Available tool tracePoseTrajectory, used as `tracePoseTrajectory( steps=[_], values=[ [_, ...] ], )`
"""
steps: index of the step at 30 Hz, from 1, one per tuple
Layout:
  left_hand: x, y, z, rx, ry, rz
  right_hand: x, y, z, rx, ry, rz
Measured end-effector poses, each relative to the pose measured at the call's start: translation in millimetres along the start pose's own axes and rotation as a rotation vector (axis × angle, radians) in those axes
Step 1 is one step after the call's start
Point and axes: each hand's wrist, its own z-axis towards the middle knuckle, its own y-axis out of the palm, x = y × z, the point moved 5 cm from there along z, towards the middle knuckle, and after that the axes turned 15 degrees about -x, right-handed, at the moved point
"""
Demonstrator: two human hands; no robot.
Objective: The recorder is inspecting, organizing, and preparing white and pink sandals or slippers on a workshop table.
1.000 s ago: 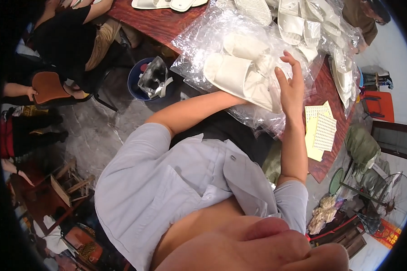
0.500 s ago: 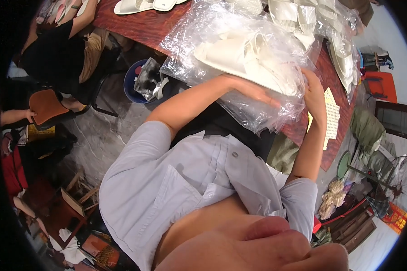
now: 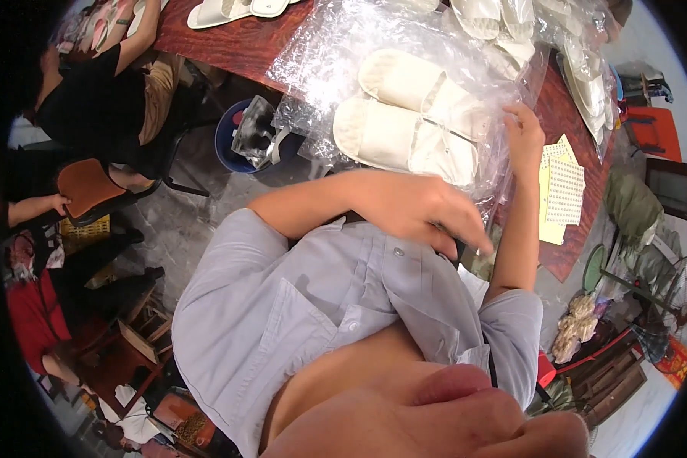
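A pair of cream slippers lies side by side, soles down, in a clear plastic bag on the red-brown table. My left hand is in front of the bag, close to my shirt. Its fingers stretch to the right, with the thumb apart below; nothing shows in them. My right hand is at the bag's right edge, its fingers loosely bent and apart. Whether its fingertips touch the plastic I cannot tell.
More bagged cream slippers lie at the back right of the table. Yellow and white sticker sheets are right of my right hand. A blue bucket stands on the floor at left. Another person sits at far left.
The slippers have turned from tilted on their side to flat, side by side. My left hand has come off the bag toward my body. My right hand's fingers have loosened at the bag's edge.
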Motion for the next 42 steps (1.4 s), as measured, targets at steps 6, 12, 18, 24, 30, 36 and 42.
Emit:
tracePoseTrajectory(
  steps=[6, 12, 18, 24, 30, 36, 42],
  values=[
    [-4, -85, -92, 0.719, -0.543, 0.524, -9, -28, -23, 0.123, 0.134, 0.416],
    [-47, -103, -153, 0.924, -1.107, 0.806, -124, -9, -46, -0.309, -0.063, 0.049],
    [-80, -103, -162, 0.942, -1.255, 0.786, -87, 1, -63, -0.31, 0.043, 0.226],
    [-92, -101, -178, 1.095, -1.076, 0.735, -33, -4, -108, 0.01, 0.226, 0.539],
    [-84, -100, -172, 1.13, -1.062, 0.738, -5, 18, -145, 0.104, 0.405, 0.467],
    [-23, -105, -119, 1.024, -0.771, 1.307, -36, 8, -131, 0.276, 0.099, -0.194],
    [-61, -130, -132, 1.016, -0.757, 1.249, -66, 3, -99, 0.101, -0.281, -0.052]
  ],
)
